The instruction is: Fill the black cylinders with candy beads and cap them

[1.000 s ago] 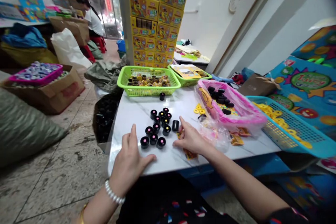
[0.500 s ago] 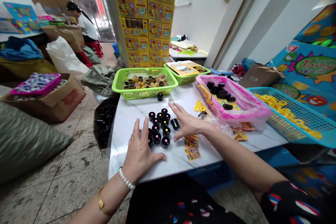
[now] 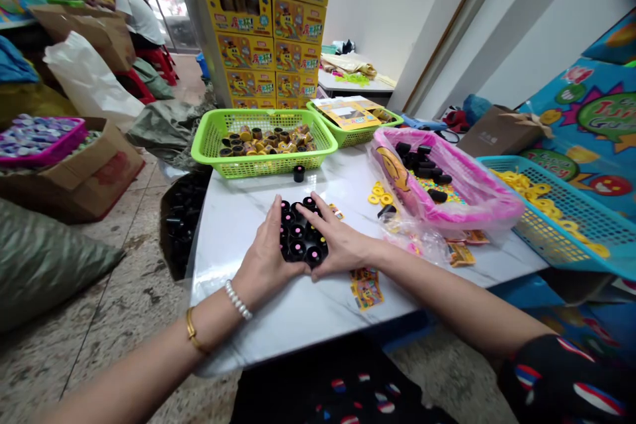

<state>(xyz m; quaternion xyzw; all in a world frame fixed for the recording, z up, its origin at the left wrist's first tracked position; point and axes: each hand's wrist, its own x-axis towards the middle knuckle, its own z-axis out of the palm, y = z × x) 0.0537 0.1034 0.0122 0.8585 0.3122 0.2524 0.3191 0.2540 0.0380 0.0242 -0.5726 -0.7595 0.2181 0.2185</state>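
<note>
On the white marble table (image 3: pixel 233 232), a tight group of small black cups with pink-dotted tops (image 3: pixel 298 250) stands between my hands. My left hand (image 3: pixel 265 245) presses against the group's left side, and my right hand (image 3: pixel 338 238) curves around its right side. Their fingertips almost meet, hiding some of the cups. A single black cup (image 3: pixel 299 173) stands apart near the green plastic basket (image 3: pixel 268 169), which holds yellow and black cups. Printed yellow card strips (image 3: pixel 366 290) lie just beyond my right wrist.
A pink tray (image 3: pixel 472 209) holds black cups and coloured beads, with yellow rings (image 3: pixel 380 194) beside it. A blue basket (image 3: pixel 561 209) holds yellow rings. Stacked yellow cartons (image 3: pixel 263 33) rise behind a second green basket (image 3: pixel 350 137). A co-worker (image 3: pixel 126 6) sits at the far left.
Both hands have closed in from either side around the black cups, pushing them into one tight group. The view has also shifted slightly left and tilted down.
</note>
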